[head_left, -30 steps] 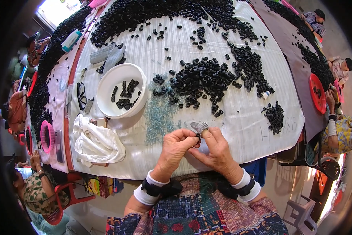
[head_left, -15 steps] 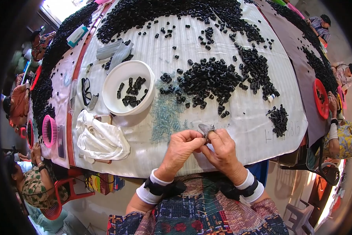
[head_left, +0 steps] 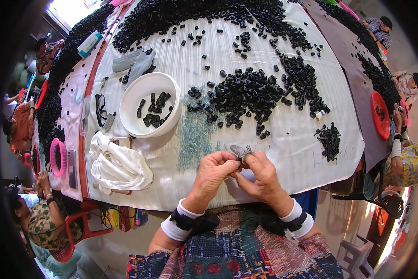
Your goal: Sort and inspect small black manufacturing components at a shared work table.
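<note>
My left hand [head_left: 213, 173] and my right hand [head_left: 261, 177] meet at the table's near edge, fingertips pinched together. Between them is a small dark piece [head_left: 240, 160], mostly covered by the fingers; its kind is unclear. A grey, cloth-like tip [head_left: 239, 150] juts out by my right fingers, and I cannot tell whether a finger wears it. Beyond the hands lies a heap of short black tube-like pieces [head_left: 246, 95]. Clear bluish bits [head_left: 195, 139] are scattered left of that heap. A white bowl [head_left: 174, 122] at the left holds several black pieces, some joined in short rows.
A white cloth [head_left: 120, 165], dark-framed glasses [head_left: 100, 110] and grey fabric strips [head_left: 135, 65] lie left. A small black heap [head_left: 329, 141] sits right; a larger pile [head_left: 195, 16] spans the far side. Other people work around neighbouring tables, with a red tray [head_left: 380, 122] at the right.
The whole view has shifted slightly. My hands stay pinched together, and the grey tip between them has tilted a little and shows more of its rough end.
</note>
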### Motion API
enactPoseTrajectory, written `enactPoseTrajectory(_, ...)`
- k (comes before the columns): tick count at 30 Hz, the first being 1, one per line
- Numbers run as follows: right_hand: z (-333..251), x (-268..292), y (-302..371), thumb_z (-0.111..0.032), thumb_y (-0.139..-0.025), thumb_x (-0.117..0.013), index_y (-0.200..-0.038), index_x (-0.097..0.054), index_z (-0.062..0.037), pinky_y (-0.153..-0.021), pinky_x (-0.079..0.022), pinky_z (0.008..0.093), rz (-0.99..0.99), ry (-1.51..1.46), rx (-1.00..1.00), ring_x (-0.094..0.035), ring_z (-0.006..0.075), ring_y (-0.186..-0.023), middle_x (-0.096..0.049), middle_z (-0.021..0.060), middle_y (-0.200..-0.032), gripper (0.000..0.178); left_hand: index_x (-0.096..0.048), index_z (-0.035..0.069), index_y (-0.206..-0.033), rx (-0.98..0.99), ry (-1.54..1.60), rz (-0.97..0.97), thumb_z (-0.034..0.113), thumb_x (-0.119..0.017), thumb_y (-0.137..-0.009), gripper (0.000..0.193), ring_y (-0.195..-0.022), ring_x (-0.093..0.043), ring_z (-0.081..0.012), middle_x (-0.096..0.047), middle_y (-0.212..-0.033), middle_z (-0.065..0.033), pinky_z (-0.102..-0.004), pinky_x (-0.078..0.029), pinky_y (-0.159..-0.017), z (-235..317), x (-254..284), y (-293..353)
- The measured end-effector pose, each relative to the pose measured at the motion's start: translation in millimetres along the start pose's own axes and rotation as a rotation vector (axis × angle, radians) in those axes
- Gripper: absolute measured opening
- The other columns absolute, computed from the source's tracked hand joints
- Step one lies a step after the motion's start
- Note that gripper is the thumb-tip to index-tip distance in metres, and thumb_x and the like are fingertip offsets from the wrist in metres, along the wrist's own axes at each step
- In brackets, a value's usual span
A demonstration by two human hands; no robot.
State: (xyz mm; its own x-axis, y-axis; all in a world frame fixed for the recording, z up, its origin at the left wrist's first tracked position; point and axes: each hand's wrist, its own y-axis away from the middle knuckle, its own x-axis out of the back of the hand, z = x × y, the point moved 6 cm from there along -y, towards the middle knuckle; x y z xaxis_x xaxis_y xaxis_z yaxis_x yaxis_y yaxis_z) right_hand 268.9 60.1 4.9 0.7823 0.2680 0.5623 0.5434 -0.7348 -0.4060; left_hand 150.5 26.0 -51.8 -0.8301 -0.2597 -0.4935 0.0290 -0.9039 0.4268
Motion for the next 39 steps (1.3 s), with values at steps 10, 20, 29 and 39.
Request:
enactPoseTrajectory(10,17.6,6.0,1.6,0.005,-0.076,-0.062,-0.091,-0.059,0.0041,-0.055,-0.043,0.0257,0.117,-0.417,-0.266,-0.053,0.0138,-0.063,-0.057,0.0101,-0.079,0.015,-0.062,-0.002,-0.090,0.000,-0.087,-0.041,0.006,-0.063,-0.082,0.012,-0.068,-0.061,-0.0097,-0.065,-0.079,-0.0063,-0.0211,-0.050,-0.061,0.8,-2.8,-0.2)
enactPoseTrajectory(20,31.9,2.0,10.1,0.005,-0.078,-0.063,-0.099,-0.062,-0.0007,-0.063,-0.047,0.0224,0.147,-0.486,-0.389,-0.059,0.0093,-0.071,-0.062,0.0051,-0.082,0.022,-0.060,-0.002,-0.095,0.003,-0.077,-0.013,0.003,-0.065,-0.082,0.015,-0.074,-0.065,-0.0146,-0.066,-0.083,-0.0094,-0.0234,-0.054,-0.063,2.5,-6.2,4.2)
enactPoseTrajectory(29,30.9,9.8,11.2,0.004,-0.081,-0.061,-0.107,-0.061,-0.0001,-0.074,-0.050,0.0227,0.242,-0.624,-0.471,-0.061,0.0100,-0.085,-0.065,0.0048,-0.091,0.026,-0.061,-0.004,-0.096,-0.048,-0.123,0.009,0.003,-0.067,-0.080,0.018,-0.075,-0.066,-0.0173,-0.067,-0.086,-0.0126,-0.0244,-0.054,-0.064,7.6,-4.9,7.0)
enactPoseTrajectory(39,25.5,13.6,8.0,0.003,-0.075,-0.066,-0.098,-0.065,-0.0040,-0.059,-0.047,0.0248,0.220,-0.344,-0.297,-0.058,0.0110,-0.065,-0.062,0.0067,-0.076,0.025,-0.062,-0.005,-0.093,-0.101,-0.168,0.012,0.001,-0.068,-0.078,0.017,-0.072,-0.065,-0.0147,-0.067,-0.081,-0.0120,-0.0236,-0.053,-0.063,12.7,-9.0,8.9)
